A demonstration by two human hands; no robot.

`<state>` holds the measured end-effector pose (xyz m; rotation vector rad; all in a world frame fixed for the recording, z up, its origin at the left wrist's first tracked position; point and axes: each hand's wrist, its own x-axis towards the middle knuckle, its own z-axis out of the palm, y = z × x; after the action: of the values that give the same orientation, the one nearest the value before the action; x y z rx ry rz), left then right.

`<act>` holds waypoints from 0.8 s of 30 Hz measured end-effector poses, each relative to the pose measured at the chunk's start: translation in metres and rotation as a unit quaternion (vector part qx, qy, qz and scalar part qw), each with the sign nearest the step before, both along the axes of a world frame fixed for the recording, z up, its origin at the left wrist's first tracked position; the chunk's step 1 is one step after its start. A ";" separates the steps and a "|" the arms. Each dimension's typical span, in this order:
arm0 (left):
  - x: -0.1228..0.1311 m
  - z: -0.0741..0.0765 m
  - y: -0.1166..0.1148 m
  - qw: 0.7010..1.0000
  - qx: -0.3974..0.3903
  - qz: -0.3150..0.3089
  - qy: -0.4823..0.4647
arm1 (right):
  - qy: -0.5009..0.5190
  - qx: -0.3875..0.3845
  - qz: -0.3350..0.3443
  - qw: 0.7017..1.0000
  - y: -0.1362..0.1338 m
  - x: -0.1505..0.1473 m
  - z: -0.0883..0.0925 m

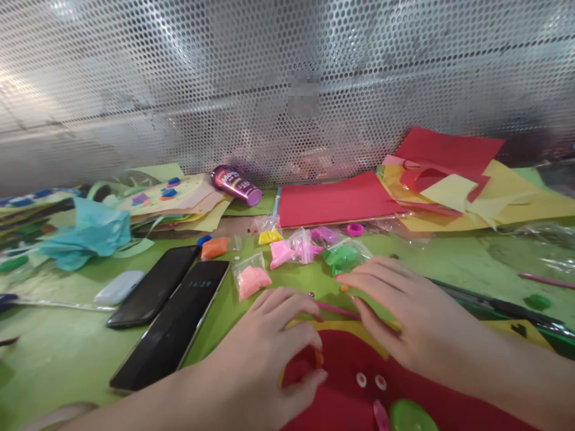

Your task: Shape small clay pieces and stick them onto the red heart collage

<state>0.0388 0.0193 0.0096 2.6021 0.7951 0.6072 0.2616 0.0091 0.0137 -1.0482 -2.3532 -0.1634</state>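
Note:
My left hand [274, 353] rests on a red paper craft piece [354, 395] lying on a yellow sheet [341, 328], its thumb and fingers pinching a small orange clay bit [318, 358] at the red paper's edge. My right hand [404, 317] lies flat beside it, fingers spread on the paper's upper edge, holding nothing. Two small white eye dots [371, 380], a pink clay strip [381, 414] and a green clay disc [411, 416] sit on the red paper. A thin pink stick [335, 309] lies just beyond my fingers.
Two black phones [173, 320] lie at the left on the green table [67, 347]. Small bags of pink, yellow, orange and green clay [287, 251] lie beyond my hands. Red and yellow paper sheets [404, 191], a purple tube [236, 184] and a perforated metal wall [287, 90] stand behind.

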 end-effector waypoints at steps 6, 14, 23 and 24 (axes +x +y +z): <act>-0.001 0.003 0.000 0.996 0.058 -0.016 -0.066 | 0.146 -0.195 -0.045 0.969 -0.006 -0.005 0.012; 0.006 0.010 -0.005 0.961 0.181 -0.020 -0.209 | 0.232 -0.597 0.049 0.766 -0.003 -0.007 0.019; 0.009 0.012 -0.004 0.950 0.222 -0.046 -0.215 | 0.373 -0.704 0.030 0.603 -0.011 -0.018 0.021; 0.009 0.013 -0.004 0.949 0.224 -0.048 -0.215 | 0.378 -0.707 0.029 0.597 -0.011 -0.018 0.021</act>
<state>0.0482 0.0154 0.0227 2.7083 0.4207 1.4026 0.2436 -0.0019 0.0350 -1.1774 -1.3061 2.0390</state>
